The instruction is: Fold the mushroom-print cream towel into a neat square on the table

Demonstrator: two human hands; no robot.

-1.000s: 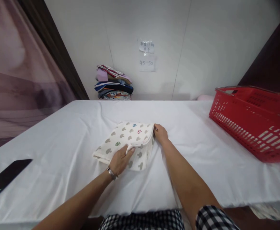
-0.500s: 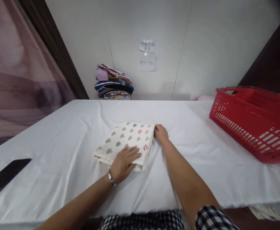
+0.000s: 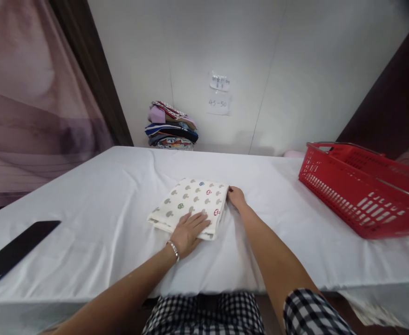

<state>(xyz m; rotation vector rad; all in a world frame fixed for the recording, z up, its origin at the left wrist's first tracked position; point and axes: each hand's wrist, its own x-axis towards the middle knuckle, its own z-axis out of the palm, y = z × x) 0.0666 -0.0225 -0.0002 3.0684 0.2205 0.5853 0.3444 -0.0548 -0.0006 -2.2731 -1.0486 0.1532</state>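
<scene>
A folded cream cloth [image 3: 190, 199] printed with grey, red, blue and green mushrooms lies flat in the middle of the white-covered table. My left hand [image 3: 189, 231], with a silver bracelet at the wrist, rests palm down on its near edge, fingers stretched out over the print. At the far right corner, the fingers of my right hand [image 3: 236, 196] are closed on the cloth's edge; the fingertips are partly hidden. Several layers show along the cloth's near and right edges.
A red plastic basket [image 3: 344, 190] stands on the right of the table [image 3: 120, 186]. A black phone-like slab [image 3: 17, 251] lies at the left. Behind the table is a stack of folded clothes [image 3: 172, 129] by the wall. A pinkish curtain [image 3: 26, 102] hangs at the left.
The view has shifted and tilted slightly. Both hands stay at the same places on the cloth, and its near right edges look more evenly lined up.
</scene>
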